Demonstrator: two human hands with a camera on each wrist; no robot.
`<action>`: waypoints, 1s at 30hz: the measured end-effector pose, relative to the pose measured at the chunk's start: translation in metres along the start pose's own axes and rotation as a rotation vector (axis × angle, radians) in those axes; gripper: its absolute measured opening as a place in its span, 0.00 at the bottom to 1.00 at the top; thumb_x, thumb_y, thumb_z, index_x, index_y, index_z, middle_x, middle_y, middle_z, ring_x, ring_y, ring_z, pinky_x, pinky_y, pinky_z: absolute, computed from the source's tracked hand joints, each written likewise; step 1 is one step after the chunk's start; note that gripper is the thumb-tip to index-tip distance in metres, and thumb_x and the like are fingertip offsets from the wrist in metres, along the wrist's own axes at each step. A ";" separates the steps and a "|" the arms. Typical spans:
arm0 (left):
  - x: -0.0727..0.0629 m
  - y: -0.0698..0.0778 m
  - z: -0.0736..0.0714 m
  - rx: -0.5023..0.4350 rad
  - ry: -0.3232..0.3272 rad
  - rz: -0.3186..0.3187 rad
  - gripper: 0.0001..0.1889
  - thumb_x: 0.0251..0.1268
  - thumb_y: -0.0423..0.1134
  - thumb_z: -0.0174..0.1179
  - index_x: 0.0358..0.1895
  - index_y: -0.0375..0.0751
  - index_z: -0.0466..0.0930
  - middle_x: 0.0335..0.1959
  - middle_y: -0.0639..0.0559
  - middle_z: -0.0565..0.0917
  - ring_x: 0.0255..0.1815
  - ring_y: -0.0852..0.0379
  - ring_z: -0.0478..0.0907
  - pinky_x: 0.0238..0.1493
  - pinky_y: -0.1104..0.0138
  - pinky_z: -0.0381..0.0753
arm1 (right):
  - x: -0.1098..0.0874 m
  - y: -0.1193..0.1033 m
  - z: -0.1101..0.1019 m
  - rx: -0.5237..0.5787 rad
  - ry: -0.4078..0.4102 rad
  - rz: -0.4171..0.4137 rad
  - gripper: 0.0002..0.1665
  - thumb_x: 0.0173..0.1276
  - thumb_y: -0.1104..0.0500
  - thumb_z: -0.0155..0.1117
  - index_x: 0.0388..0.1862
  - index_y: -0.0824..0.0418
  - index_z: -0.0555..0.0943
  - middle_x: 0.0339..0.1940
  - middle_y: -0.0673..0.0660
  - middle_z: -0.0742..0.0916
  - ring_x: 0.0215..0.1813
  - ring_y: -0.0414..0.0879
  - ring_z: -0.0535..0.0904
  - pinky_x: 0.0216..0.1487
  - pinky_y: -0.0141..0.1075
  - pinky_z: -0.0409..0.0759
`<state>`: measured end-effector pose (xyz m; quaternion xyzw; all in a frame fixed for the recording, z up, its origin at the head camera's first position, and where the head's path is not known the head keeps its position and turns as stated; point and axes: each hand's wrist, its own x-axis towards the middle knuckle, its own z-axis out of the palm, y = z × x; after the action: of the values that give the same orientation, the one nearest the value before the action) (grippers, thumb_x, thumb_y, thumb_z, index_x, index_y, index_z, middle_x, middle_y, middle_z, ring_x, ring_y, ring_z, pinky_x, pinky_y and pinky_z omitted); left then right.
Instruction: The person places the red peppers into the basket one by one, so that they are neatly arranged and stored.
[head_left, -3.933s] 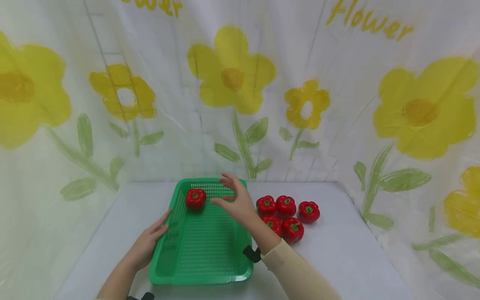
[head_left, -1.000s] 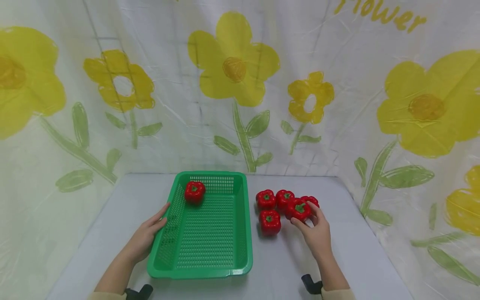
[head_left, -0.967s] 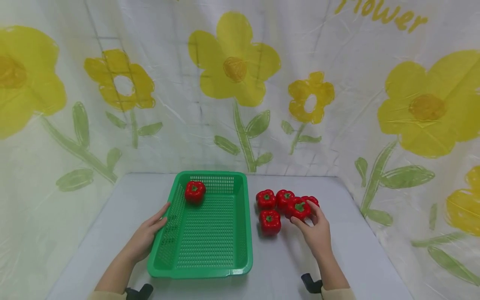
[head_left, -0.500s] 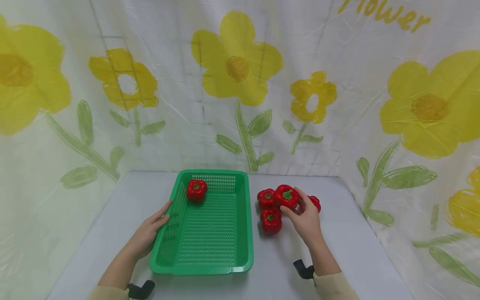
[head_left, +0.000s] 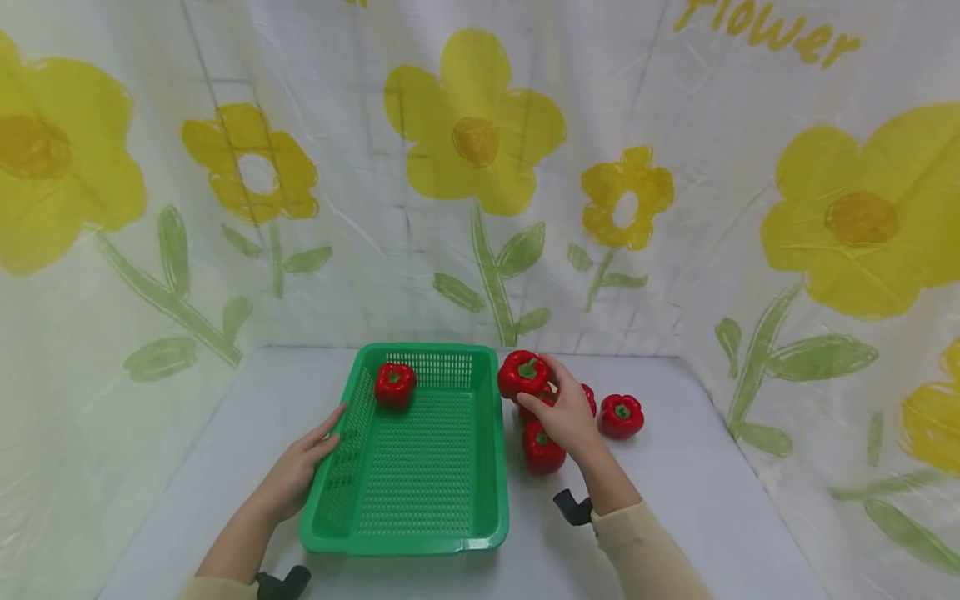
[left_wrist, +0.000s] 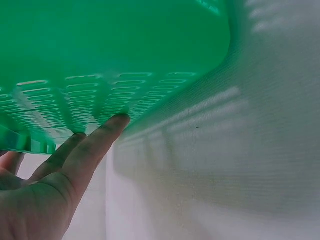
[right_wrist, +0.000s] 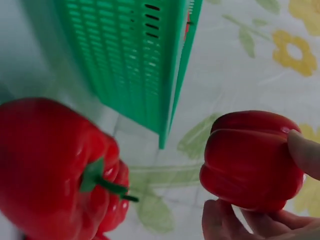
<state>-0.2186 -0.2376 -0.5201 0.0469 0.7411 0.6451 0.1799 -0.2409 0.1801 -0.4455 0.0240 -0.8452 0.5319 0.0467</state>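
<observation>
My right hand (head_left: 567, 417) grips a red bell pepper (head_left: 522, 374) between thumb and fingers, held up beside the right rim of the green basket. In the right wrist view this bell pepper (right_wrist: 252, 160) is off the table, its underside against the fingers. My left hand (head_left: 288, 479) rests on the basket's left side; in the left wrist view its fingers (left_wrist: 95, 150) are straight, tips touching the slotted wall. The green plastic basket (head_left: 405, 546) has one bell pepper (head_left: 395, 385) at its back left.
Below and right of the raised pepper, a front bell pepper (head_left: 543, 450) and others partly hidden by my right hand sit on the white table (head_left: 697, 500). Another bell pepper (head_left: 621, 416) stands farther right. A flowered curtain (head_left: 360, 275) hangs behind the table.
The right hand came from above the basket, took the front-right bell pepper of the group, lifted it and carried it left to the basket's right rim. The left hand stays at the basket.
</observation>
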 end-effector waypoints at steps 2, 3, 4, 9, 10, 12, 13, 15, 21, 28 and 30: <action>0.001 0.000 0.000 0.002 -0.002 0.005 0.30 0.84 0.53 0.38 0.83 0.64 0.42 0.85 0.48 0.36 0.83 0.36 0.34 0.76 0.44 0.56 | 0.005 -0.005 0.005 -0.007 -0.012 -0.007 0.45 0.65 0.52 0.74 0.78 0.49 0.64 0.72 0.57 0.76 0.74 0.56 0.70 0.67 0.60 0.77; 0.001 0.001 0.000 0.001 0.001 0.007 0.30 0.84 0.53 0.38 0.83 0.64 0.42 0.85 0.48 0.37 0.83 0.36 0.34 0.76 0.44 0.57 | 0.008 -0.008 0.007 -0.005 -0.018 -0.011 0.45 0.65 0.52 0.74 0.78 0.49 0.64 0.72 0.57 0.76 0.73 0.56 0.70 0.66 0.60 0.77; 0.001 0.001 0.000 0.002 0.002 0.010 0.30 0.84 0.53 0.38 0.83 0.63 0.42 0.85 0.47 0.37 0.83 0.36 0.34 0.76 0.44 0.57 | 0.010 -0.010 0.010 -0.003 -0.023 -0.019 0.45 0.65 0.52 0.74 0.78 0.50 0.65 0.72 0.57 0.77 0.73 0.55 0.71 0.66 0.59 0.78; 0.002 0.000 0.000 -0.005 0.001 0.007 0.30 0.84 0.52 0.38 0.83 0.63 0.43 0.85 0.48 0.37 0.83 0.37 0.36 0.75 0.46 0.61 | 0.023 -0.020 0.023 0.018 -0.066 -0.057 0.43 0.65 0.55 0.74 0.77 0.52 0.66 0.71 0.56 0.78 0.72 0.55 0.72 0.63 0.56 0.81; 0.002 0.000 0.000 -0.003 -0.001 0.007 0.30 0.84 0.52 0.38 0.83 0.63 0.42 0.85 0.48 0.37 0.83 0.37 0.36 0.75 0.46 0.62 | 0.025 -0.022 0.026 0.023 -0.076 -0.067 0.43 0.65 0.55 0.74 0.77 0.53 0.66 0.71 0.57 0.77 0.72 0.56 0.73 0.64 0.56 0.80; 0.002 -0.001 0.000 -0.001 0.003 0.007 0.30 0.84 0.53 0.39 0.83 0.63 0.43 0.85 0.48 0.38 0.83 0.37 0.37 0.75 0.47 0.63 | 0.030 -0.026 0.032 0.036 -0.103 -0.074 0.43 0.66 0.57 0.73 0.77 0.54 0.65 0.71 0.57 0.76 0.72 0.58 0.73 0.64 0.56 0.81; 0.002 -0.001 0.001 0.000 0.005 0.008 0.30 0.84 0.53 0.39 0.83 0.63 0.43 0.85 0.48 0.38 0.83 0.37 0.37 0.74 0.47 0.63 | 0.033 -0.027 0.035 0.041 -0.118 -0.076 0.43 0.66 0.57 0.73 0.77 0.54 0.65 0.72 0.57 0.76 0.72 0.58 0.73 0.63 0.55 0.81; 0.002 -0.001 0.000 0.001 0.007 0.006 0.30 0.84 0.53 0.39 0.83 0.63 0.43 0.85 0.47 0.37 0.83 0.36 0.37 0.75 0.46 0.62 | 0.039 -0.031 0.042 0.043 -0.144 -0.074 0.44 0.66 0.58 0.73 0.78 0.55 0.65 0.72 0.57 0.75 0.72 0.59 0.73 0.62 0.53 0.82; 0.001 -0.002 0.000 -0.008 0.009 -0.009 0.30 0.84 0.53 0.39 0.83 0.64 0.43 0.85 0.48 0.38 0.83 0.37 0.36 0.76 0.44 0.59 | 0.059 -0.037 0.069 0.041 -0.211 -0.061 0.44 0.66 0.61 0.73 0.77 0.59 0.64 0.74 0.60 0.74 0.72 0.59 0.72 0.68 0.52 0.77; 0.002 -0.003 0.000 -0.020 0.017 -0.024 0.30 0.84 0.54 0.40 0.82 0.65 0.44 0.85 0.48 0.38 0.83 0.37 0.37 0.75 0.44 0.62 | 0.077 -0.031 0.100 0.061 -0.283 0.013 0.47 0.63 0.66 0.72 0.79 0.60 0.62 0.77 0.61 0.70 0.76 0.57 0.67 0.71 0.52 0.74; 0.003 -0.003 0.000 -0.018 0.017 -0.025 0.30 0.84 0.54 0.40 0.82 0.65 0.44 0.85 0.48 0.39 0.83 0.37 0.38 0.75 0.45 0.63 | 0.079 -0.029 0.105 0.085 -0.298 0.037 0.47 0.62 0.68 0.72 0.79 0.60 0.63 0.75 0.61 0.72 0.73 0.57 0.70 0.67 0.50 0.78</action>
<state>-0.2203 -0.2371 -0.5236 0.0303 0.7374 0.6497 0.1821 -0.3225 0.0738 -0.4567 0.0891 -0.8198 0.5585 -0.0902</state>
